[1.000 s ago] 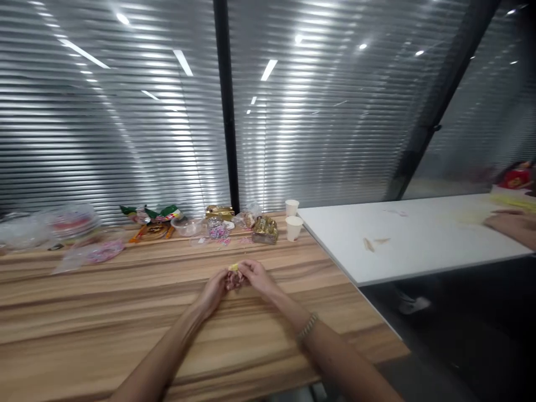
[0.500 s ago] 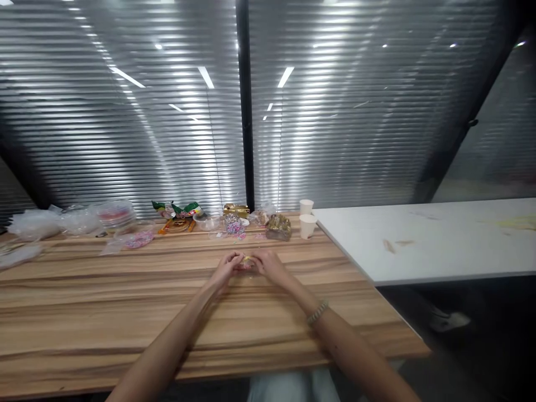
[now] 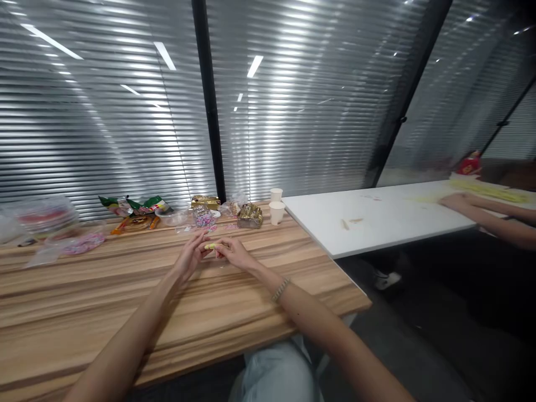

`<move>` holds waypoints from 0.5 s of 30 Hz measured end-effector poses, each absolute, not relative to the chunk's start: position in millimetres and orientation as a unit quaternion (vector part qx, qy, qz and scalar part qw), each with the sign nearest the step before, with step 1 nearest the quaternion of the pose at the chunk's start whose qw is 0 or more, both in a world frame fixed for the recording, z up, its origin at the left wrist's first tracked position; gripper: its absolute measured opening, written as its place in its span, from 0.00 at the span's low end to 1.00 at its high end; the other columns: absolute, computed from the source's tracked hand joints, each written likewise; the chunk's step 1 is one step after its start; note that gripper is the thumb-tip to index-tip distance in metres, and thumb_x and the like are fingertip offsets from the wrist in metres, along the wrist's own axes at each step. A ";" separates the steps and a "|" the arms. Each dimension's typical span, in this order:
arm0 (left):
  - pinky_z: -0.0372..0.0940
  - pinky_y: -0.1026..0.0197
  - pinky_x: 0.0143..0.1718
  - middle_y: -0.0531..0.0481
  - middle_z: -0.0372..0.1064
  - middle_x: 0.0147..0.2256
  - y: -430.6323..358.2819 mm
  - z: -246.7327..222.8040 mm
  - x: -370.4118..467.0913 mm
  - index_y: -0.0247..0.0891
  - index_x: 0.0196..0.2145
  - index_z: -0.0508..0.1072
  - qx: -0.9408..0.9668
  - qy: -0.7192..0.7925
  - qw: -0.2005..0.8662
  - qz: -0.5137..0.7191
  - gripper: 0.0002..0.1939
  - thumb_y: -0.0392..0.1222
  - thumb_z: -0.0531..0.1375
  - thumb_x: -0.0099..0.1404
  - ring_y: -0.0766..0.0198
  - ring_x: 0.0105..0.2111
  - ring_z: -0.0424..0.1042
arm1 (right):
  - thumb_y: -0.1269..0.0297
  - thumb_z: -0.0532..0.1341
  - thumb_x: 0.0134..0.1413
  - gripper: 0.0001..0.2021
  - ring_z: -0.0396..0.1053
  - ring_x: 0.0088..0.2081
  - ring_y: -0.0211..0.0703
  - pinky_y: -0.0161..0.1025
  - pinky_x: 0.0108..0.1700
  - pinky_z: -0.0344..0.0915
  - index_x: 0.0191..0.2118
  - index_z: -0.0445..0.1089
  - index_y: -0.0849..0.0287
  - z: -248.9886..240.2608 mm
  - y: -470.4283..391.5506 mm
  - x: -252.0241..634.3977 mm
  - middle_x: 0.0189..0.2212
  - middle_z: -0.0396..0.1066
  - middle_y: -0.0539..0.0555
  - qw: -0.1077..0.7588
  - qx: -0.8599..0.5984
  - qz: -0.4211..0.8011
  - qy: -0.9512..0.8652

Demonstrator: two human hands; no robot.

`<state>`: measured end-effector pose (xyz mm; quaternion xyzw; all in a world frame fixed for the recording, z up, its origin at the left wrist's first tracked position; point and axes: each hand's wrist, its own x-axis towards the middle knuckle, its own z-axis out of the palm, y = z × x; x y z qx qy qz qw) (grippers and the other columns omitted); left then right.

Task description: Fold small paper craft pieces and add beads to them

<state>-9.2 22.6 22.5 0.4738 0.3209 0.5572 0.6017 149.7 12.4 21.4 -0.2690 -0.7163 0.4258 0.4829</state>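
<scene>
Over the wooden table (image 3: 125, 301), my left hand (image 3: 191, 255) and my right hand (image 3: 234, 253) nearly meet. A small yellow-green piece (image 3: 210, 246) shows between them, pinched by my right hand's thumb and fingers. My left hand's fingers are partly spread and touch or nearly touch its left end. Something small and pinkish hangs under my right fingertips, too small to make out. Beyond my hands lie a clear bag of pink and purple bits (image 3: 204, 216) and a gold-wrapped block (image 3: 250, 215).
Two paper cups (image 3: 277, 213) stand near the back edge. Green snack packets (image 3: 144, 205), a clear tub (image 3: 172, 216), a pink beaded pile (image 3: 86, 242) and stacked plastic containers (image 3: 44, 215) are at the left. Another person's hands (image 3: 458, 202) rest on the white table (image 3: 322, 223).
The view has turned right, bringing the other person's arms into sight. My left hand has opened somewhat, and the yellow-green piece shows more clearly in my right fingers.
</scene>
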 end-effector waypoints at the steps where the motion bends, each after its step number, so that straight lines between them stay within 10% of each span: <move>1: 0.63 0.62 0.37 0.51 0.69 0.35 21.0 22.3 -7.0 0.38 0.39 0.70 0.480 0.319 0.598 0.558 0.14 0.42 0.61 0.54 0.65 0.35 0.68 | 0.56 0.54 0.52 0.14 0.61 0.24 0.34 0.32 0.29 0.58 0.28 0.67 0.62 20.3 14.0 150.0 0.20 0.62 0.47 0.488 -0.259 0.441 -0.707; 15: 0.61 0.56 0.39 0.44 0.73 0.29 7.7 23.9 -0.1 0.32 0.28 0.75 0.516 0.421 0.503 0.551 0.18 0.46 0.68 0.39 0.56 0.33 0.69 | 0.53 0.58 0.48 0.18 0.64 0.25 0.34 0.33 0.29 0.61 0.40 0.58 0.60 3.5 17.8 143.8 0.22 0.65 0.46 0.468 -0.236 0.536 -0.661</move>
